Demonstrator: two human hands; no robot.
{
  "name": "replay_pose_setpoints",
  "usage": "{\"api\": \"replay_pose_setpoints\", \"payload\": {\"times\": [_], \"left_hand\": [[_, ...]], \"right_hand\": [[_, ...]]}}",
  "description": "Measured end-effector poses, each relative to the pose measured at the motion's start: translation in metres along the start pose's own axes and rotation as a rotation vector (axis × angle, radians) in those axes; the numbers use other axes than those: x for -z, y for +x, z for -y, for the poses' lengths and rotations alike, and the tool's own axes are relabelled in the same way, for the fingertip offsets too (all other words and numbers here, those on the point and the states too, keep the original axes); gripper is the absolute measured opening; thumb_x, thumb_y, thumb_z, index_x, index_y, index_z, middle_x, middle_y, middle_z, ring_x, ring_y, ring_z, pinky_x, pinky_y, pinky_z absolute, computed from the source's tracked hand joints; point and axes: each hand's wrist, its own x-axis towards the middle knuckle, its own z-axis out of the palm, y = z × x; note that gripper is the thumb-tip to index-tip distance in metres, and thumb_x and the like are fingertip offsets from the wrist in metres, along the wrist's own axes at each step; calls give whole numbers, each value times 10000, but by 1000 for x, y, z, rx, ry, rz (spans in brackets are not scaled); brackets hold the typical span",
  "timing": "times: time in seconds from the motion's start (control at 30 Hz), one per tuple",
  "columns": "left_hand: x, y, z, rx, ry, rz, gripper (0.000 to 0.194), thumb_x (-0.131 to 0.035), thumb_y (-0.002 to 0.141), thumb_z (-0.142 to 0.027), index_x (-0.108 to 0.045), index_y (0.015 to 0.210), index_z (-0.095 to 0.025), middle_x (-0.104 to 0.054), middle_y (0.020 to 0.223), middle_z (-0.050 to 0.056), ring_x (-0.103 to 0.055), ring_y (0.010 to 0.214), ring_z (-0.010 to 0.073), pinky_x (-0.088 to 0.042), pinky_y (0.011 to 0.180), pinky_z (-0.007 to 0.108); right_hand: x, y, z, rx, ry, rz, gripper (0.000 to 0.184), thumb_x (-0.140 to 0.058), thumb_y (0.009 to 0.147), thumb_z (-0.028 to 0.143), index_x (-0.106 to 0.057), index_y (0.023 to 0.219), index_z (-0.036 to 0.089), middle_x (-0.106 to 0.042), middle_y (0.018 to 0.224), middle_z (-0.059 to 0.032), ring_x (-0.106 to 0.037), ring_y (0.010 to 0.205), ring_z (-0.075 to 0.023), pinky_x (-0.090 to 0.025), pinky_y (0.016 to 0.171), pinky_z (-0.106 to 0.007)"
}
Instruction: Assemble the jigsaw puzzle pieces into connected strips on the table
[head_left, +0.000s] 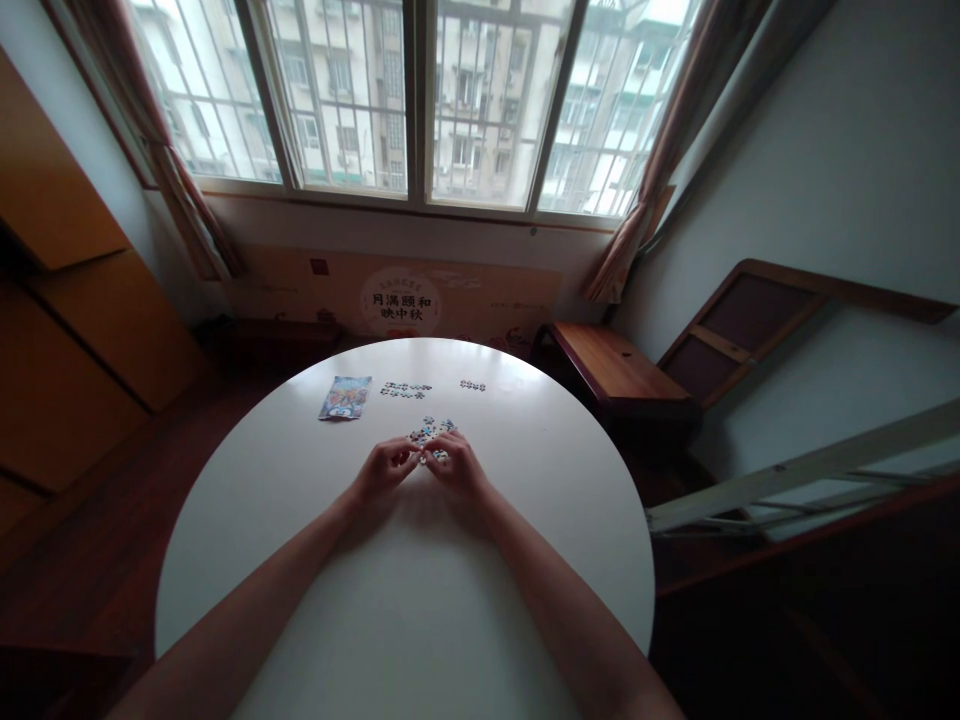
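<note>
My left hand and my right hand meet fingertip to fingertip over a white round table. Both are closed in a pinch around a tiny jigsaw puzzle piece, mostly covered by the fingers. Just beyond them lies a loose pile of colourful jigsaw pieces, partly hidden by my right hand. Farther back, several pieces are set out in two rows, and a short row of pieces sits to the right. A colourful picture sheet or packet lies at the back left.
Behind the table, a printed banner runs below the barred window. A wooden bench or side table stands at the back right, near a leaning wooden frame. Orange cabinets are on the left.
</note>
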Motion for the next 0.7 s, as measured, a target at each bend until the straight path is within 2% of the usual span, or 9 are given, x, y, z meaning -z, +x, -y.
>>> {"api": "replay_pose_setpoints", "payload": {"times": [0.27,0.47,0.7], "left_hand": [[1,0,-3,27,-2,7,204,-573,851,-279,-712,912,-144,-585,668,6,-455,564,85,-355,520,198],[2,0,-4,9,32,32,203,-575,847,-287,-712,878,-141,-594,674,2,-445,553,78,-351,522,198],[3,1,-2,-5,77,9,197,-584,834,-287,-709,812,-137,-580,632,-9,-436,527,71,-347,511,194]], "right_hand": [[-2,-2,-4,-23,26,-35,89,-604,820,182,-683,801,218,-683,799,-23,-588,802,-170,-445,799,-313],[-2,-1,0,-10,36,-42,89,-603,824,190,-683,790,208,-694,809,-20,-596,797,-165,-434,822,-315],[-2,0,3,6,28,-34,88,-610,810,168,-687,785,200,-691,785,-19,-590,775,-162,-433,811,-309]]}}
